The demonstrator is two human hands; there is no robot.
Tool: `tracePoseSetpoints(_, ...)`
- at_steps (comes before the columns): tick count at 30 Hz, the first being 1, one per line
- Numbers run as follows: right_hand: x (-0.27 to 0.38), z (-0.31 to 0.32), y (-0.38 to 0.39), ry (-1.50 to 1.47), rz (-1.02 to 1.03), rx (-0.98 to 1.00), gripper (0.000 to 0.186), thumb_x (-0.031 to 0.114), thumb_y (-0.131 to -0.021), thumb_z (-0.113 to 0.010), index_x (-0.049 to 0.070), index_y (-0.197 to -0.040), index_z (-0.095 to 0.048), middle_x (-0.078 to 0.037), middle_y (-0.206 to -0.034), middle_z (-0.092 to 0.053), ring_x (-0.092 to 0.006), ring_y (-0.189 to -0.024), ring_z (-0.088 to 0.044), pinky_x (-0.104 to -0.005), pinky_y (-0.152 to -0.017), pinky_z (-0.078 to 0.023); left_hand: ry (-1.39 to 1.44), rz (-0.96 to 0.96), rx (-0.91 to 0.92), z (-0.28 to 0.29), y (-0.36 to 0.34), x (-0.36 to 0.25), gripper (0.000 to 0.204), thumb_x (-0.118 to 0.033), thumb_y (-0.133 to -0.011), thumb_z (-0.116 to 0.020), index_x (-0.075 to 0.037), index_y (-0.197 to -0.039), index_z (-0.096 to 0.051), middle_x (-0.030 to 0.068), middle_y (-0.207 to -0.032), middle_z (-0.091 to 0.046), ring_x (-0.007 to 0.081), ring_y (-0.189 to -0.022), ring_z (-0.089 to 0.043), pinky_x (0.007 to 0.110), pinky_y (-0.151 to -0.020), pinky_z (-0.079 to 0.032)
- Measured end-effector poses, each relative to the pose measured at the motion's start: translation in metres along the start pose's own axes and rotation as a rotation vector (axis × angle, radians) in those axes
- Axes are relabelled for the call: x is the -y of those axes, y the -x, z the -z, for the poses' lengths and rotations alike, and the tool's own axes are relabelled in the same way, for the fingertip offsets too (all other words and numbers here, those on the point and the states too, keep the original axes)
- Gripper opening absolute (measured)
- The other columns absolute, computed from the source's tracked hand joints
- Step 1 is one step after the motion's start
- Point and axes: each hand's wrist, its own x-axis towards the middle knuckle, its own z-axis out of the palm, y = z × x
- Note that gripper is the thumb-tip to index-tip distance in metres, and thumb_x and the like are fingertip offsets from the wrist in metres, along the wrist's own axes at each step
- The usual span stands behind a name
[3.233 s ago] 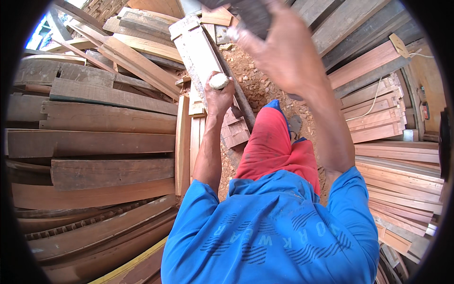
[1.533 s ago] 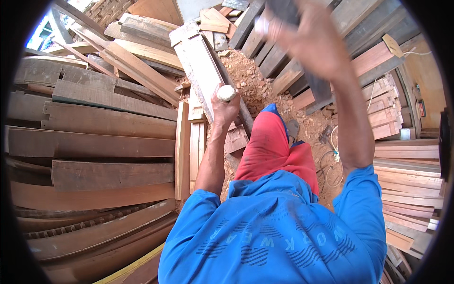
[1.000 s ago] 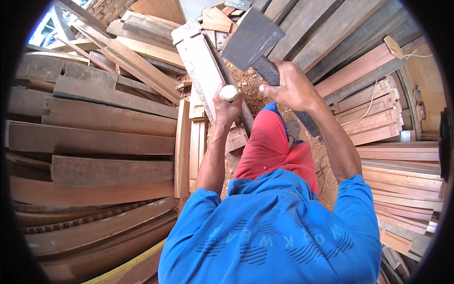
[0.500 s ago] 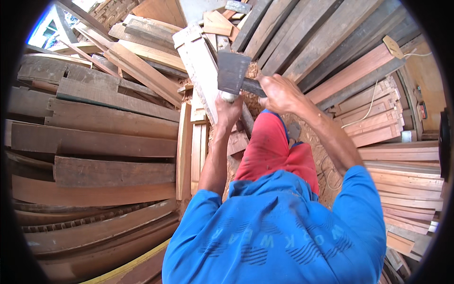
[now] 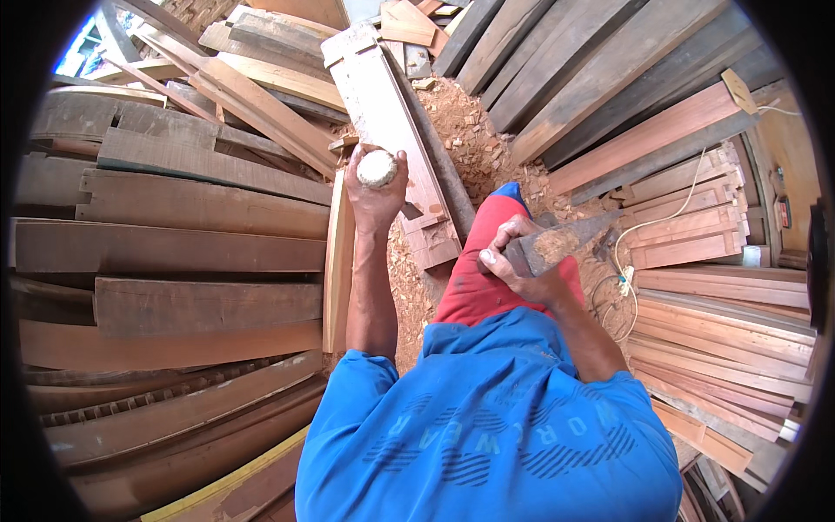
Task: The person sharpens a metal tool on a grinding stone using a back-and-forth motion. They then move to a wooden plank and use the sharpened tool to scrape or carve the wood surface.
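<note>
Since the earlier frame, the mallet (image 5: 561, 245) has been lowered from above the left fist to a place at the right of the board (image 5: 391, 104), and the tool handle (image 5: 377, 169) has been shifted toward the board's left edge, so that a dark notch (image 5: 413, 210) in the board's near part is now uncovered.

Well to the left of the board, long brown planks (image 5: 174, 244) are stacked in rows. Beyond its far left side, loose timbers (image 5: 261, 113) are piled at a slant. Nearer the board, on its left, a narrow pale plank (image 5: 337, 278) is seen.

At the board's left edge, the tool handle is gripped in the left hand (image 5: 376, 204), with the fingers wrapped around it and its round, whitish end turned up. The lower part of the tool is hidden, so whether the board is touched by it cannot be told. The board itself is laid lengthwise, pointing away from the person, and its right side is flanked by a dark beam (image 5: 448, 165).

Right of the board, wood chips (image 5: 474, 143) are strewn on the ground. Next, the mallet is held over the red trousers (image 5: 465, 283) by the right hand (image 5: 531, 285), closed about it; a tan patch is shown on its dark surface. Farther right, a pale cord (image 5: 652, 220) is draped near stacked reddish boards (image 5: 731, 296).
</note>
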Motion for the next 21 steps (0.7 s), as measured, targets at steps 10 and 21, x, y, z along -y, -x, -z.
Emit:
tracePoseSetpoints(10, 0.009, -0.011, -0.009, -0.202, -0.119, -0.126, 0.019, 0.006, -0.087, -0.076, 0.004, -0.076, -0.060, -0.005, -0.070, -0.057, -0.0187, -0.063, -0.054, -0.0369, -0.061, -0.045, 0.051, 0.092, 0.058, -0.013, 0.004, 0.023, 0.017, -0.007, -0.093, -0.073, -0.005, -0.097, -0.056, -0.0002, -0.069, -0.064, 0.0068, -0.060, -0.064, 0.022, -0.053, -0.052)
tracePoseSetpoints(21, 0.012, -0.012, -0.016, -0.180, -0.076, -0.131, 0.019, 0.004, -0.088, -0.074, 0.003, -0.073, -0.063, -0.003, -0.065, -0.059, -0.0144, -0.058, -0.053, -0.0351, -0.057, -0.044, -0.086, -0.168, -0.083, -0.021, 0.004, 0.013, 0.019, -0.011, -0.091, -0.075, -0.004, -0.092, -0.057, -0.0001, -0.069, -0.062, 0.0081, -0.060, -0.064, 0.024, -0.053, -0.051)
